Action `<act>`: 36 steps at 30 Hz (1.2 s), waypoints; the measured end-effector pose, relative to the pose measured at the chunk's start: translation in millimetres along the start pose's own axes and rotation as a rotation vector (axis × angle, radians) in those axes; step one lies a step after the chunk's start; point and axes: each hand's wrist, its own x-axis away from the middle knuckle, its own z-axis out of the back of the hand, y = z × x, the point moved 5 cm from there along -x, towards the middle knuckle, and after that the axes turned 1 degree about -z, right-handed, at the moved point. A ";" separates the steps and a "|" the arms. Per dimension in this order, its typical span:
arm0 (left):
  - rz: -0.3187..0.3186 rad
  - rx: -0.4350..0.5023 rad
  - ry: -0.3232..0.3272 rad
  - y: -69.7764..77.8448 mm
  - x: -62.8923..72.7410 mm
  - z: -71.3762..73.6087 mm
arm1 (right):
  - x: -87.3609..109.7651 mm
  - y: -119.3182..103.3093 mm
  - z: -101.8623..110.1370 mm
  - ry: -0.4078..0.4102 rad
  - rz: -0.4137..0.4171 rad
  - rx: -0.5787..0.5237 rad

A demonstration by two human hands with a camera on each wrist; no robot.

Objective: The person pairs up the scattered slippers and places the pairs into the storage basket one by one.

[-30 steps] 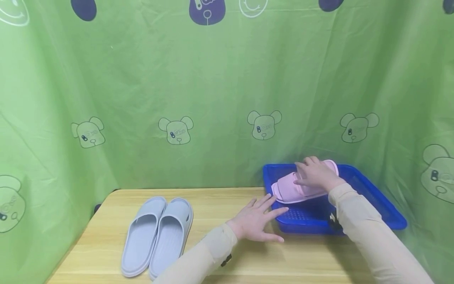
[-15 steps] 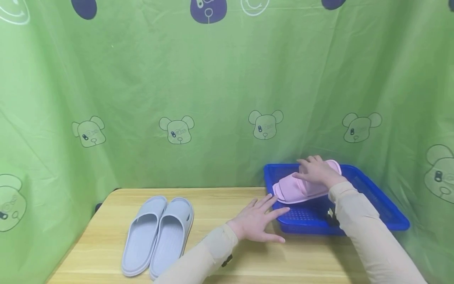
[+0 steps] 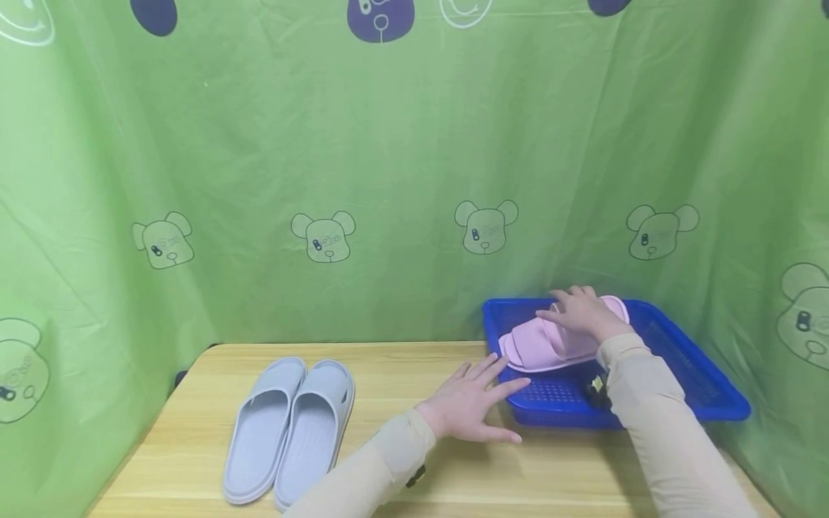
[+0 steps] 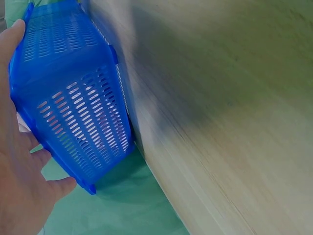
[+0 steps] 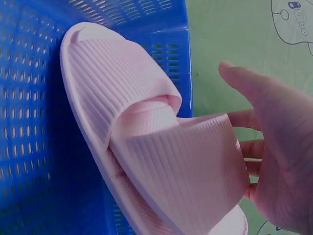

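Green cloth point(image 3: 401, 144) hangs behind and around a wood-grain table point(image 3: 388, 374). Both hands are well apart from each other. The left hand point(image 3: 463, 403) spreads its straight fingers at the basket's near-left corner, touching the rim; it grips nothing. The right hand point(image 3: 586, 316) is over the pink slippers point(image 5: 176, 171), its thumb straight and free of them; its fingertips pass out of sight behind a ribbed strap, so how firmly they touch is hard to tell.

Those slippers are inside the blue basket point(image 3: 550, 417), against its left side, toe toward eight o'clock and far end toward two. One strap overlaps the other; how the soles lie beneath is hard to make out, and the right wrist view cuts them off at the bottom. From the left wrist, pink shows only in slivers through the slots.

From the left hand, grey slippers point(image 3: 285, 432) lie side by side at nine o'clock, one partly hidden by the left sleeve point(image 3: 363, 467). Farther out, bear faces point(image 3: 486, 230) on the cloth carry lettering too small to read; at twelve o'clock, a purple face point(image 3: 381, 18) is cut off by the top edge.
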 end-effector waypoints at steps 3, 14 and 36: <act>0.003 -0.011 0.001 -0.7 -0.4 -0.1 | -1.1 1.3 0.0 -0.008 -0.015 -0.013; 0.009 -0.004 0.017 -3.8 -1.5 -1.5 | -11.3 12.8 -8.7 -0.013 -0.036 -0.062; -0.010 -0.043 0.051 -0.4 -1.0 -3.9 | -3.0 27.6 -27.5 0.056 -0.069 -0.120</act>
